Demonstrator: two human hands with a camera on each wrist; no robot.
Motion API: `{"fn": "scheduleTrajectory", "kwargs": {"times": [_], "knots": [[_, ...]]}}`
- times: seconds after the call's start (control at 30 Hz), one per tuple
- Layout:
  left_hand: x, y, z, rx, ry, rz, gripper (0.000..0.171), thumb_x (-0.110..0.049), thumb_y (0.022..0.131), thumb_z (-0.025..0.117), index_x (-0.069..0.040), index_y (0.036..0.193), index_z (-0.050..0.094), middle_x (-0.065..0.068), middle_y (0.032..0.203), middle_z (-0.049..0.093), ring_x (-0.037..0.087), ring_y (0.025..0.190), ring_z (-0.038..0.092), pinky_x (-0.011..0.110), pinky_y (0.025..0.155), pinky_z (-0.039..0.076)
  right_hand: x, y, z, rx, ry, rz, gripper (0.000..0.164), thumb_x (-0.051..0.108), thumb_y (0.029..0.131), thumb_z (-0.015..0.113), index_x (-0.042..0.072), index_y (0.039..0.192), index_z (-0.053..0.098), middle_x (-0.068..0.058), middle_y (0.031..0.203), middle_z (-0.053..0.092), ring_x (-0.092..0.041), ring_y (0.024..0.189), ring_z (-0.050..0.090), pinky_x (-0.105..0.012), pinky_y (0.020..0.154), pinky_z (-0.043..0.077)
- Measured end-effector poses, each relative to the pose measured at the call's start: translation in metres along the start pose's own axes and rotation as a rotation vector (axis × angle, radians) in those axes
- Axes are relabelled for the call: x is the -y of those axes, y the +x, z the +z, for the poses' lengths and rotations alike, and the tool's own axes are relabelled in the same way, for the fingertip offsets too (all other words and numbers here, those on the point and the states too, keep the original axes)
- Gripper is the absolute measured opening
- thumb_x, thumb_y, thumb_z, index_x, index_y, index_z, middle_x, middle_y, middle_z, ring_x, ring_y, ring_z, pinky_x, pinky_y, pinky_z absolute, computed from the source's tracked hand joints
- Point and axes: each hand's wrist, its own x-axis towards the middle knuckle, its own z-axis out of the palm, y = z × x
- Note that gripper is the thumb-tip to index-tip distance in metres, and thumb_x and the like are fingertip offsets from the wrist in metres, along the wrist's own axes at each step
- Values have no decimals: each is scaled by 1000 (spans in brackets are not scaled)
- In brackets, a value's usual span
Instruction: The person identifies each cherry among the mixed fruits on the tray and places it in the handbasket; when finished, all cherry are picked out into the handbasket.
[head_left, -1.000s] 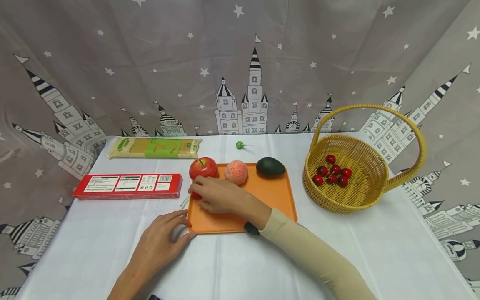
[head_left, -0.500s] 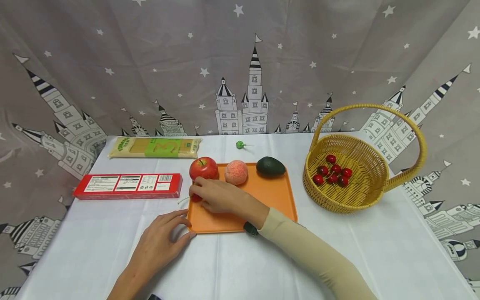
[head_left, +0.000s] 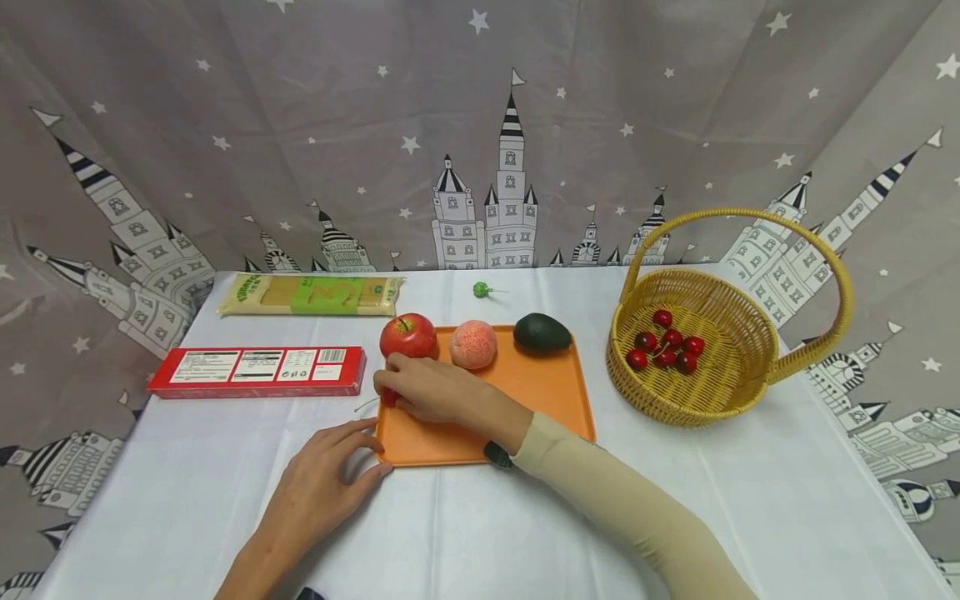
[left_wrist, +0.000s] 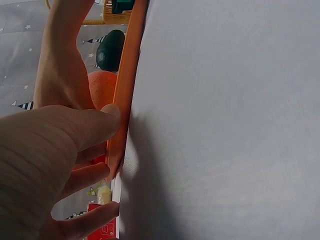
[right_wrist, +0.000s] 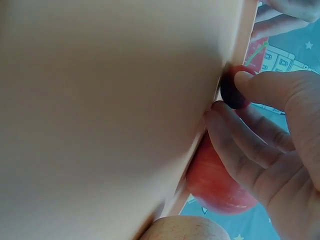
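Observation:
In the head view, my right hand (head_left: 435, 387) reaches over the left side of an orange tray (head_left: 450, 446) and pinches a red cherry (head_left: 388, 398). The cherry's thin stem points left past the tray's rim. Thumb and fingertips meet the cherry (right_wrist: 232, 90) low beside the rim in the right wrist view. My left hand (head_left: 322, 471) rests at the near left corner, fingers spread, with the thumb (left_wrist: 100, 125) against the tray's near edge. A red apple (head_left: 408, 335), a pinkish peach (head_left: 473, 345) and a dark green avocado (head_left: 542, 333) line the tray's far side.
To the right stands a yellow wicker basket (head_left: 693, 396) with a tall handle and several cherries (head_left: 664, 357) inside. A red box (head_left: 255, 372) and a noodle packet (head_left: 311, 296) lie left. A small green ball on a stick (head_left: 482, 289) lies behind the tray.
The right hand has shifted only slightly at the tray's left side, and the cherry's stem has swung a little lower and to the left. The left hand stays in place.

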Motion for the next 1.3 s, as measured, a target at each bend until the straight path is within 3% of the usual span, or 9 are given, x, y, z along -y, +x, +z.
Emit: {"fn": "scheduleTrajectory", "kwargs": {"times": [0.23, 0.6, 0.83, 1.07, 1.3], "knots": [[-1, 0, 0, 1, 2, -10, 29, -28, 81, 97, -19, 104, 81, 11, 139, 72, 38, 128, 65, 64, 108, 53, -1, -5, -4, -11, 38, 7, 25, 25, 103, 75, 21, 126, 67, -1, 120, 62, -11, 94, 64, -19, 90, 58], [0, 2, 2, 6, -1, -18, 29, -29, 81, 97, -20, 102, 80, 11, 139, 72, 37, 128, 65, 64, 109, 53, -7, -30, -17, -62, 114, 54, 28, 24, 102, 76, 22, 128, 67, 0, 120, 60, -10, 93, 62, -16, 84, 56], [0, 1, 1, -7, -5, -1, 29, -28, 80, 97, -20, 102, 80, 11, 138, 73, 37, 126, 65, 63, 107, 54, -16, -55, -24, -139, 158, 63, 24, 18, 101, 76, 18, 125, 69, -1, 120, 61, -10, 97, 60, -16, 85, 55], [0, 0, 0, -26, -6, 16, 28, -25, 80, 97, -19, 101, 80, 10, 136, 74, 36, 124, 66, 61, 106, 55, -25, -82, -31, -242, 156, 105, 22, 17, 100, 78, 20, 121, 70, 1, 118, 59, -9, 91, 62, -18, 74, 54], [1, -1, 1, -38, -21, 25, 28, -24, 79, 98, -19, 100, 79, 9, 135, 74, 35, 124, 67, 60, 106, 56, -34, -106, -43, -308, 113, 128, 21, 12, 99, 77, 18, 118, 71, -1, 120, 62, -13, 91, 65, -25, 80, 57]]}}
